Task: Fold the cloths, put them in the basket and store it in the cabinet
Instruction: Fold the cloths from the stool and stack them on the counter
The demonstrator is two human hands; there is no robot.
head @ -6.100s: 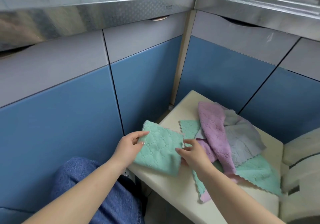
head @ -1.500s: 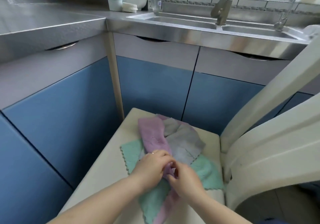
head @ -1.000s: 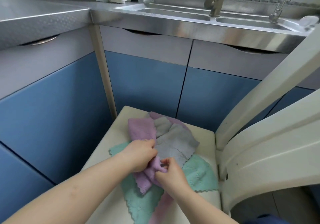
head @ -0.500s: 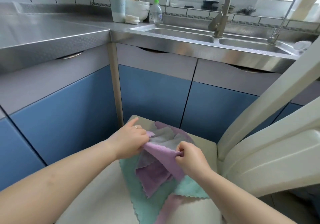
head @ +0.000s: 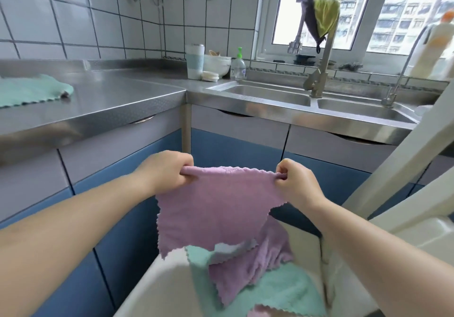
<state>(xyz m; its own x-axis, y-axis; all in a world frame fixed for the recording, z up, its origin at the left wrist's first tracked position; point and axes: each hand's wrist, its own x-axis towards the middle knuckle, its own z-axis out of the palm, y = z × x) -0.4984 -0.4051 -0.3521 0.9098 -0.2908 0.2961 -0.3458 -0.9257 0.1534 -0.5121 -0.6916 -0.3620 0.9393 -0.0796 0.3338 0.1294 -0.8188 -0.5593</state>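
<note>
A purple cloth (head: 218,208) hangs spread out in the air in front of the blue cabinet doors. My left hand (head: 167,172) pinches its top left corner and my right hand (head: 297,181) pinches its top right corner. Below it, on the cream chair seat (head: 167,289), lie a second purple cloth (head: 248,270), a teal cloth (head: 277,292) and a strip of grey cloth (head: 233,249). A folded teal cloth (head: 29,92) rests on the steel counter at the far left. No basket is in view.
The steel counter (head: 118,98) runs into a double sink (head: 270,95) with a tap (head: 319,76). A tumbler, bowls and a soap bottle (head: 237,67) stand in the corner. The cream chair back (head: 403,169) rises at the right. Blue cabinet doors (head: 233,149) face me.
Both hands have lifted the purple cloth off the pile and pulled apart, stretching it flat by its top corners. The view has tilted up to show the wall and window.
</note>
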